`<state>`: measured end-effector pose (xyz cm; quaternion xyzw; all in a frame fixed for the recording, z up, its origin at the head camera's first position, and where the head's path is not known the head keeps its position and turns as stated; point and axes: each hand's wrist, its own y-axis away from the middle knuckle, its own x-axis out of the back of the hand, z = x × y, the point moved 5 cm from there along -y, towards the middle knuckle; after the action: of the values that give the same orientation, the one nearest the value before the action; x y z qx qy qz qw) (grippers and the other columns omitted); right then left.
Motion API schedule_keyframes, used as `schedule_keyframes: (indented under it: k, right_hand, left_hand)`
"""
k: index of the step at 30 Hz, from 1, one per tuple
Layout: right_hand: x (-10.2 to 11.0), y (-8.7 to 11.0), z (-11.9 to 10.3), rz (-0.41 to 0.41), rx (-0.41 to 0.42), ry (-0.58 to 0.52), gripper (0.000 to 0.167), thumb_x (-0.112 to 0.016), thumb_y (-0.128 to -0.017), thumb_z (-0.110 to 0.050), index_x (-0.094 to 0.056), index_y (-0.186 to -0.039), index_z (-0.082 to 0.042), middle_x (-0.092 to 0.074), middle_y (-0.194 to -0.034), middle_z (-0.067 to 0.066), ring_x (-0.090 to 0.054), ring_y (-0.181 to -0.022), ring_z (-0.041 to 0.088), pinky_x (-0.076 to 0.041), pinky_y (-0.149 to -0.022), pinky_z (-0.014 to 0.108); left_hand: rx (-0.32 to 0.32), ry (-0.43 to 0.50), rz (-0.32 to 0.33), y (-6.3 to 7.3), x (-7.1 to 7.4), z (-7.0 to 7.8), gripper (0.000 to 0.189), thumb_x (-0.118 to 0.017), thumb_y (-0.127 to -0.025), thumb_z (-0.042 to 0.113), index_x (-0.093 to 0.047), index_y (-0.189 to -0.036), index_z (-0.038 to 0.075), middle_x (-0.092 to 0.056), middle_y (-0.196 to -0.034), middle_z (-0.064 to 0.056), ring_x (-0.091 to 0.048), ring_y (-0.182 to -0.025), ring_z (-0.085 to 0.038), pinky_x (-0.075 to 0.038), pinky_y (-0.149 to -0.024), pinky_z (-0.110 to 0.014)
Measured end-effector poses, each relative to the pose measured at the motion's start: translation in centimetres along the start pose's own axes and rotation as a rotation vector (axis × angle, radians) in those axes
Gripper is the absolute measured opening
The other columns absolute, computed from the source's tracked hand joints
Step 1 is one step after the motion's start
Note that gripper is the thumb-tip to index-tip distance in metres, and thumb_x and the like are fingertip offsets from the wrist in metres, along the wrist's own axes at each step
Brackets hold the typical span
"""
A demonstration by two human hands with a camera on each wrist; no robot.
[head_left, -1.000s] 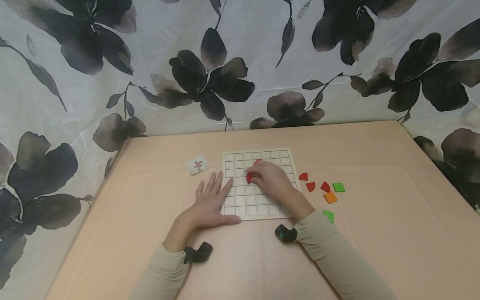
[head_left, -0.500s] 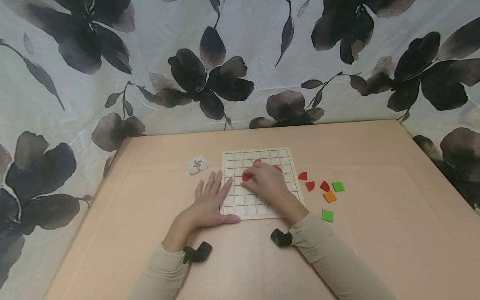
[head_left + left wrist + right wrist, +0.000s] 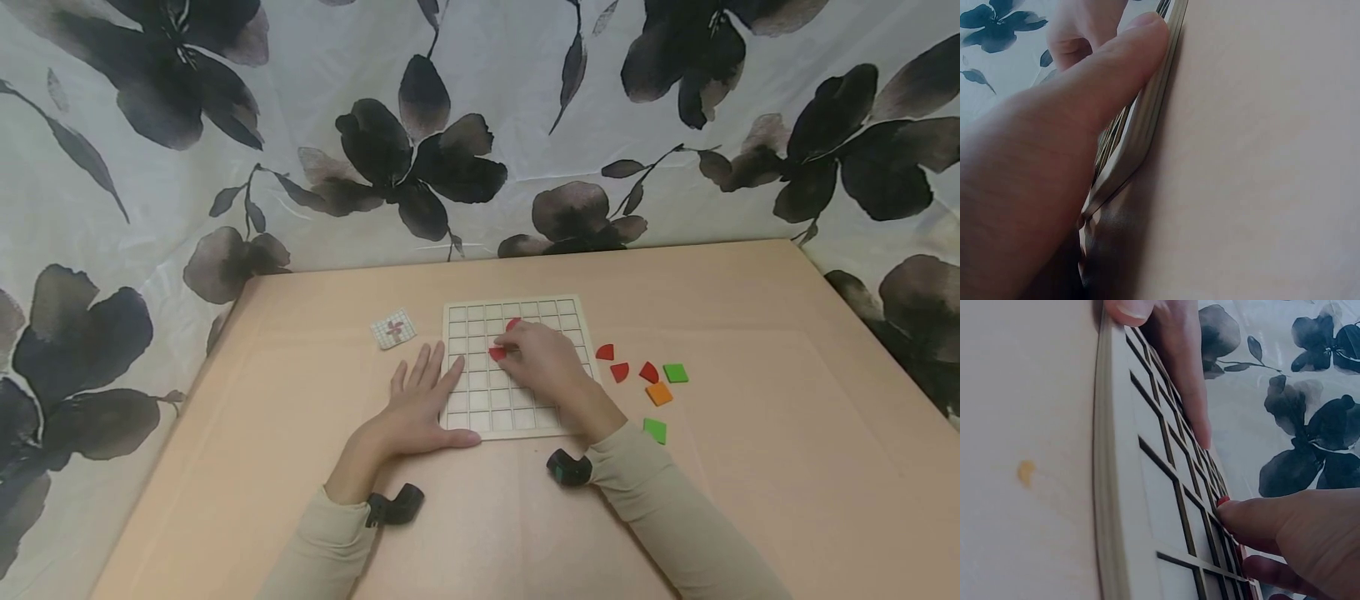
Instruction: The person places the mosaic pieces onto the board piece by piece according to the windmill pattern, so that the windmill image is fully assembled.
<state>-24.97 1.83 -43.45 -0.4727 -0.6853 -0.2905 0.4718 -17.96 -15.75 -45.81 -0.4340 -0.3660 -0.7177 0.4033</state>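
Note:
A white gridded board (image 3: 480, 402) lies on the table. My left hand (image 3: 420, 410) rests flat with spread, straight fingers over its left edge, the thumb along the near edge. Above the grid my right hand (image 3: 546, 360) pinches a small red quarter-round tile (image 3: 497, 354) between thumb and fingers. In the right wrist view a bit of red (image 3: 1223, 500) shows at the thumb tip, close over the grid. Just beyond the fingers another red piece (image 3: 513, 323) sits on the board, partly covered by the hand.
Right of the board lie several loose red quarter-round tiles (image 3: 619, 372), an orange square (image 3: 659, 393), and green squares (image 3: 676, 372). A small card with a red pattern on a grid (image 3: 393, 329) lies left of the board. Behind the table hangs a floral cloth (image 3: 300, 125).
My right hand shifted slightly left and toward me, then back right, still pinching the tile, which has turned a little. A red piece briefly uncovered right of the hand is hidden again. The left hand stayed put.

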Motion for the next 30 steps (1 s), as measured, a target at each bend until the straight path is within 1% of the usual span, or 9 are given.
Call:
schedule_keyframes:
  k: [5,19,25,28,30]
  right_hand:
    - [0.36,0.11,-0.07,-0.026,-0.010,-0.021,0.035,-0.070,-0.085,-0.026,-0.068,-0.119,-0.022,-0.071,-0.110,-0.003,-0.064,-0.103,0.016,-0.051,-0.088,0.036]
    - [0.47,0.23,0.08,-0.024,-0.039,-0.037,0.031,-0.072,-0.083,-0.025,-0.071,-0.114,-0.021,-0.071,-0.106,-0.004,-0.064,-0.099,0.015,-0.052,-0.086,0.036]
    - [0.46,0.27,0.09,-0.025,-0.041,-0.049,0.032,-0.072,-0.083,-0.026,-0.070,-0.115,-0.022,-0.071,-0.106,-0.004,-0.064,-0.098,0.015,-0.052,-0.085,0.036]
    - [0.45,0.18,0.25,-0.027,-0.044,-0.054,0.032,-0.072,-0.083,-0.028,-0.070,-0.115,-0.023,-0.071,-0.104,-0.005,-0.063,-0.097,0.015,-0.052,-0.084,0.036]
    - [0.70,0.08,0.60,-0.033,-0.057,-0.080,0.030,-0.072,-0.084,-0.030,-0.070,-0.113,-0.022,-0.070,-0.101,-0.005,-0.062,-0.093,0.015,-0.052,-0.082,0.036]
  left_hand:
    - [0.007,-0.001,-0.003,-0.03,0.03,0.00,0.112,-0.056,-0.071,0.078,-0.009,-0.154,0.020,0.011,-0.160,-0.012,0.014,-0.147,-0.032,0.006,-0.112,-0.061]
    - [0.007,0.001,-0.001,-0.16,-0.06,0.04,0.112,-0.057,-0.071,0.078,-0.009,-0.154,0.021,0.011,-0.160,-0.012,0.015,-0.147,-0.031,0.007,-0.112,-0.060]
    - [0.007,0.008,-0.004,-0.09,-0.07,0.05,0.112,-0.057,-0.071,0.078,-0.009,-0.154,0.021,0.012,-0.160,-0.012,0.015,-0.147,-0.032,0.007,-0.112,-0.060]
    - [0.007,0.010,-0.007,-0.05,-0.01,0.10,0.112,-0.057,-0.071,0.078,-0.009,-0.154,0.021,0.012,-0.160,-0.012,0.015,-0.147,-0.031,0.007,-0.112,-0.060]
    - [0.010,0.012,-0.007,-0.03,-0.01,0.11,0.112,-0.057,-0.071,0.078,-0.008,-0.154,0.020,0.012,-0.160,-0.012,0.015,-0.147,-0.031,0.008,-0.112,-0.060]
